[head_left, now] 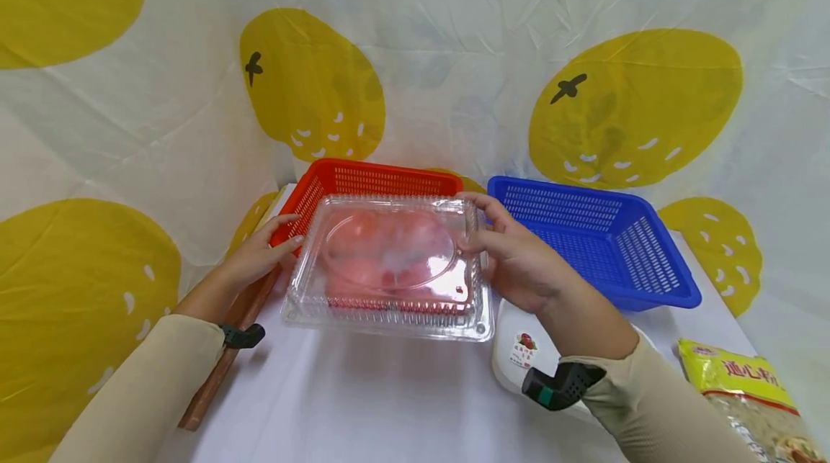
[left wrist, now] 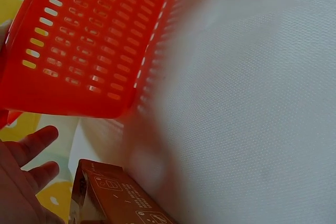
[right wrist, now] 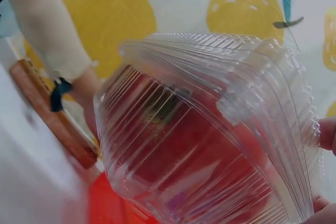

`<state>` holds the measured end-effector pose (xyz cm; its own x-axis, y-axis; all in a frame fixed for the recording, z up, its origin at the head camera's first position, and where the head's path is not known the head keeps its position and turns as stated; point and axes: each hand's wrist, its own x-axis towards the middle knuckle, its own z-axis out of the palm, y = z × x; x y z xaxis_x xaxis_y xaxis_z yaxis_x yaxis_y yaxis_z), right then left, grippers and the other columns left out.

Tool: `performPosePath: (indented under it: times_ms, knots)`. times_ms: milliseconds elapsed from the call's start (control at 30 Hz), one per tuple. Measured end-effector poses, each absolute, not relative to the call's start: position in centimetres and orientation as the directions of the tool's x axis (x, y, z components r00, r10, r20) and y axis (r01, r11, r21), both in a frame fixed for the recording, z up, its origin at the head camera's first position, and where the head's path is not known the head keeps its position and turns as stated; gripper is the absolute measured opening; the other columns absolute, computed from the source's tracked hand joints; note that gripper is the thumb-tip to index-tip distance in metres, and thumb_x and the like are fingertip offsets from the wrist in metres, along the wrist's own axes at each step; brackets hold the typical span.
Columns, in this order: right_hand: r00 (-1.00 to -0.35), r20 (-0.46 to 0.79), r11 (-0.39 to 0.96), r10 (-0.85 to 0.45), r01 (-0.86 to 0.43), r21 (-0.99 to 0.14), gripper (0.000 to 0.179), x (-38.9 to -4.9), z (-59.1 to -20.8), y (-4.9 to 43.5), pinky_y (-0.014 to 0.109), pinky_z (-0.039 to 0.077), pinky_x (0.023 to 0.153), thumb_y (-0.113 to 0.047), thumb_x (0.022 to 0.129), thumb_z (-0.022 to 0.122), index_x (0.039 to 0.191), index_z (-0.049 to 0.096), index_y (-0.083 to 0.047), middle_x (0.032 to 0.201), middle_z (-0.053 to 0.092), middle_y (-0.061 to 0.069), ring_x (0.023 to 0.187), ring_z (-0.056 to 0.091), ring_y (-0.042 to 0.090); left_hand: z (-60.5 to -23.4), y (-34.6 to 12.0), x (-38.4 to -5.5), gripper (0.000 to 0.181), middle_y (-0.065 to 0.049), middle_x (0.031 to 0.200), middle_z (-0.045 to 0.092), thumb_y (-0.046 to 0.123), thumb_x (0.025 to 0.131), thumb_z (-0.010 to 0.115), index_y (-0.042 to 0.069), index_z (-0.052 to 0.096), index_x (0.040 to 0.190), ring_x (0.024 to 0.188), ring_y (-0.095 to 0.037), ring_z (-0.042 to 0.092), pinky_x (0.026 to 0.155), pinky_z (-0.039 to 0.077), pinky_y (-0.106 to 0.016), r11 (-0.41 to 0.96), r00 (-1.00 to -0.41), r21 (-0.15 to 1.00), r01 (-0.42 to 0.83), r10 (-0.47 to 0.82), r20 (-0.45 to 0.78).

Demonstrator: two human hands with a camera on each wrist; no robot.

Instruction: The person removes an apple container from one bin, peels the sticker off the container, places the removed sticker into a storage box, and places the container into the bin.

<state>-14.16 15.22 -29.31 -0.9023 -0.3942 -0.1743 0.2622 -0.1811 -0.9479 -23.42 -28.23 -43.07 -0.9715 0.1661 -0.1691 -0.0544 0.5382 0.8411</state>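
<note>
My right hand (head_left: 525, 261) grips the right edge of a clear plastic clamshell box (head_left: 305, 297), thumb on the lid. The box is held up in front of a red basket (head_left: 389, 178), its lid facing me. Inside are red round fruits (right wrist: 184, 145) that look like tomatoes, blurred by glare on the lid. My left hand (head_left: 262, 254) is at the basket's left side, fingers extended and spread. In the left wrist view, a fingertip (left wrist: 5, 29) is right at the basket's rim, while other fingers (left wrist: 42, 142) stand apart from it.
A blue basket (head_left: 655, 261) stands at the back right. Beneath my right forearm is a white tub (head_left: 512, 348) with a label. A yellow-topped pasta bag (head_left: 746, 384) lies at the right front. A long brown box (head_left: 210, 391) lies along the table's left edge.
</note>
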Motion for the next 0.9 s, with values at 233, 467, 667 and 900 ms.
performPosePath:
  times_ms: [233, 467, 667, 900]
  knots:
    - [-0.910, -0.174, -0.220, -0.376, 0.270, -0.937, 0.065, -17.7, -28.3, 15.2, 0.050, 0.053, 0.106, -0.001, 0.100, 0.056, 0.153, 0.036, -0.031, 0.158, 0.037, 0.005, 0.142, 0.042, 0.033, -42.9, -28.6, -23.7, 0.080, -0.020, 0.165, 0.035, 0.058, 0.102, 0.065, 0.032, 0.028, 0.168, 0.149, -0.048, 0.035, 0.114, 0.035, -0.076, 0.591, -0.970, 0.805, -0.052, 0.162, -0.182]
    - [-0.916, -0.215, -0.241, -0.339, 0.305, -0.921, 0.062, -21.8, -28.7, 14.4, 0.059, 0.046, 0.113, -0.001, 0.101, 0.061, 0.151, 0.042, -0.034, 0.158, 0.038, 0.004, 0.143, 0.040, 0.035, -42.9, -28.5, -23.8, 0.085, -0.018, 0.165, 0.035, 0.061, 0.100, 0.067, 0.033, 0.027, 0.169, 0.150, -0.046, 0.033, 0.115, 0.036, -0.074, 0.571, -0.971, 0.819, -0.066, 0.154, -0.185]
    - [-0.915, -0.251, -0.250, -0.315, 0.335, -0.908, 0.062, -25.0, -29.9, 13.6, 0.067, 0.041, 0.116, -0.001, 0.102, 0.062, 0.151, 0.043, -0.033, 0.158, 0.037, 0.005, 0.144, 0.039, 0.038, -43.1, -28.5, -23.6, 0.087, -0.019, 0.162, 0.039, 0.064, 0.098, 0.067, 0.031, 0.029, 0.168, 0.147, -0.043, 0.038, 0.115, 0.041, -0.068, 0.549, -0.972, 0.834, -0.057, 0.161, -0.172]
    - [-0.919, -0.268, -0.253, -0.290, 0.344, -0.904, 0.058, -27.8, -32.0, 13.0, 0.061, 0.047, 0.110, -0.003, 0.102, 0.062, 0.149, 0.044, -0.030, 0.148, 0.039, 0.005, 0.129, 0.047, 0.034, -43.3, -28.4, -23.6, 0.081, -0.020, 0.161, 0.040, 0.059, 0.101, 0.066, 0.031, 0.030, 0.168, 0.145, -0.043, 0.042, 0.115, 0.044, -0.064, 0.538, -0.973, 0.841, -0.054, 0.161, -0.166]
